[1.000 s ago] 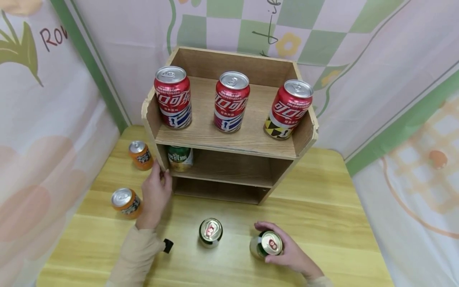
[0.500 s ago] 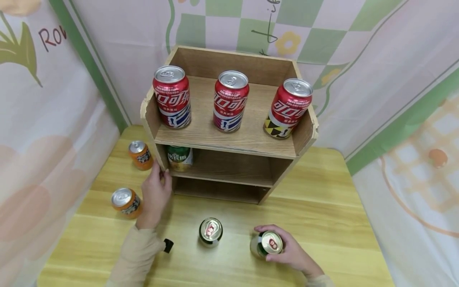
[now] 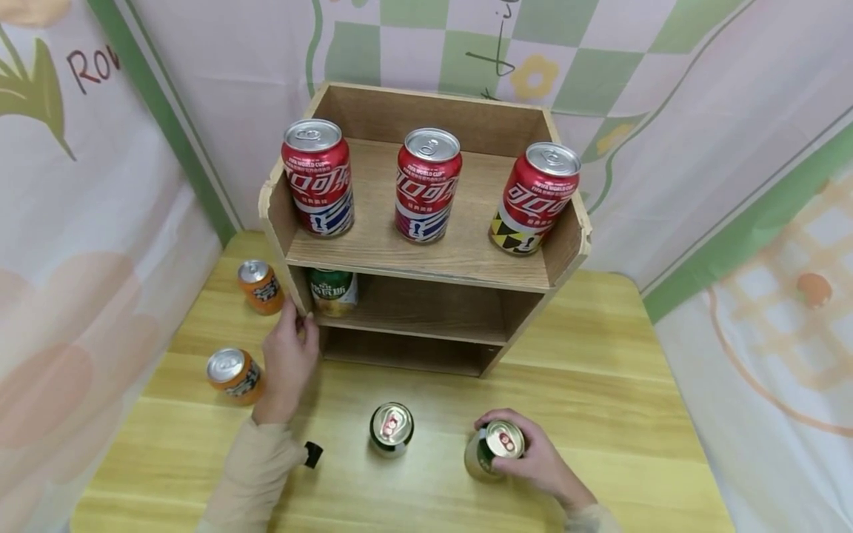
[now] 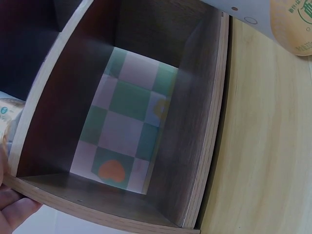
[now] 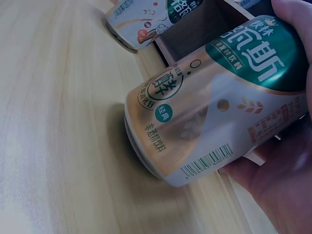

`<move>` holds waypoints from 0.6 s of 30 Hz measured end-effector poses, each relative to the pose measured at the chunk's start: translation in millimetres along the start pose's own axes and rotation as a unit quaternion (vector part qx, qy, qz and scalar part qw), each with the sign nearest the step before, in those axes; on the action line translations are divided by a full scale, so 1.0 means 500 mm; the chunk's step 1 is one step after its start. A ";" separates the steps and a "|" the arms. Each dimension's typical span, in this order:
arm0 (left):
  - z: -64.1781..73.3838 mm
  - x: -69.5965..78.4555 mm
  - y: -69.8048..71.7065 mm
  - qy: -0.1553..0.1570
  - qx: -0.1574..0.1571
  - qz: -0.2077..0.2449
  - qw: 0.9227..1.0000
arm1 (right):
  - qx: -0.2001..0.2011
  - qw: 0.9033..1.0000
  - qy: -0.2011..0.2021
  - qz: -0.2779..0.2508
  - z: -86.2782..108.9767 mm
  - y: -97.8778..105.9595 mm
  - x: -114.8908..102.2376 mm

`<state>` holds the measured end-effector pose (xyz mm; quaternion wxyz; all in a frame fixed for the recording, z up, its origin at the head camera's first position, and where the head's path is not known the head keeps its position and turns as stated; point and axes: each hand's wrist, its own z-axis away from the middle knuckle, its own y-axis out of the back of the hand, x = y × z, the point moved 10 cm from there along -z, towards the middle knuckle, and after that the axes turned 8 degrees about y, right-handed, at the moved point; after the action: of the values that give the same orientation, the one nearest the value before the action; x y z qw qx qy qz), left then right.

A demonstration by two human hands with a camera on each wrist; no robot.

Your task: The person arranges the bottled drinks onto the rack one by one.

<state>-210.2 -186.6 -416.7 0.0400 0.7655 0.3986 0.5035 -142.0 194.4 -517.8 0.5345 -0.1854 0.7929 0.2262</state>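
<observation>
- At the near right of the tabletop [image 3: 600, 385]: one green-and-tan can [image 5: 209, 97], long axis about upright; whether its base touched the wood I could not tell.
- My right hand [image 3: 538, 460]: curled round that can from the right, thumb on the near side, fingers on the far side, opened only to the can's width.
- Principal relation: the wooden shelf [image 3: 460, 255] stood ahead of this can and mostly to its left, the can about in line with the shelf's right end; my right hand was much the nearer to the can.
- My left hand [image 3: 289, 359]: at the shelf's left side panel, well apart from the can, thumb and fingers closed on the panel's front edge.
- Left of the held can, apart from it: a second can [image 3: 392, 431] of like lid, upright, in front of the shelf.
- Middle tier, left end: a green can [image 3: 335, 292], upright, partly hidden by the top board.
- Top tier: three red cans, left [image 3: 318, 181], centre [image 3: 429, 186] and right [image 3: 535, 200].
- Beyond my left hand: two orange cans, far [image 3: 261, 287] and near [image 3: 235, 377].
- Obstructions: the top board overhead of the middle tier, the right side panel [image 3: 523, 326], the second can leftward.
</observation>
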 end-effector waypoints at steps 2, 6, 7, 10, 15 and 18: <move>0.000 0.001 0.000 0.000 -0.001 0.001 1.000 | 0.001 1.000 -0.001 0.005 -0.003 0.000 0.000; -0.001 0.002 -0.001 0.001 -0.002 0.000 1.000 | 0.006 1.000 0.000 0.009 -0.008 0.002 -0.002; -0.002 0.003 -0.001 0.001 -0.003 0.000 1.000 | 0.007 1.000 0.000 0.008 -0.010 0.002 -0.003; -0.002 0.004 -0.002 0.003 -0.002 0.001 1.000 | 0.012 1.000 0.005 0.004 -0.017 0.004 -0.007; -0.001 0.003 0.000 0.010 0.000 0.002 1.000 | 0.015 0.999 0.030 0.005 -0.035 0.006 -0.024; -0.001 0.003 0.001 0.013 -0.002 0.002 1.000 | 0.023 0.999 0.027 0.020 -0.047 0.010 -0.035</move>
<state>-210.0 -186.0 -415.2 0.0358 0.7594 0.3966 0.5145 -156.1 186.4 -493.0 0.5121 -0.1632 0.8158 0.2137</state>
